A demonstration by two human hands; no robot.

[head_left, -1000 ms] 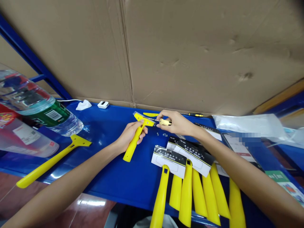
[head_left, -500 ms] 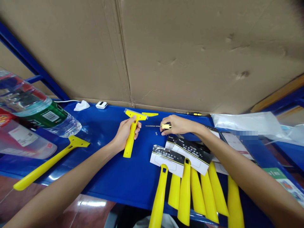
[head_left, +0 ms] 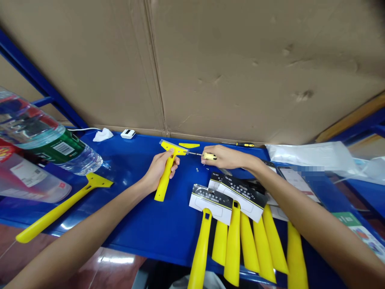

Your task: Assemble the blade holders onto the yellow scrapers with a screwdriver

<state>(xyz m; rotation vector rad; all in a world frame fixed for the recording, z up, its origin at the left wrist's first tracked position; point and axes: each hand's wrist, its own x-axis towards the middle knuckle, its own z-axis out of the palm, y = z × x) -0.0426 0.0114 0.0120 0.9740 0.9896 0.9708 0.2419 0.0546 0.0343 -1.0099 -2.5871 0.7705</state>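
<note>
My left hand (head_left: 161, 168) is closed round the neck of a yellow scraper (head_left: 164, 182), its head pointing away from me with a blade along the far edge. A screwdriver (head_left: 209, 156) with a pale yellow handle is gripped in my right hand (head_left: 224, 157). Its thin shaft points left, and the tip reaches the right end of the scraper head; whether it touches a screw is too small to tell. Behind the head lies a loose yellow strip (head_left: 189, 145). Tiny pale parts (head_left: 197, 169) rest on the table below the screwdriver shaft.
Several yellow scraper handles (head_left: 240, 241) with printed cards (head_left: 210, 202) lie at front right. Another yellow scraper (head_left: 57, 212), a water bottle (head_left: 61, 146) and a plastic jug (head_left: 33, 176) are left. A second screwdriver (head_left: 245, 144) lies by the cardboard wall (head_left: 225, 80).
My right hand has brought the screwdriver slightly up and its tip now meets the scraper head's right end. The scraper in my left hand has tilted a little.
</note>
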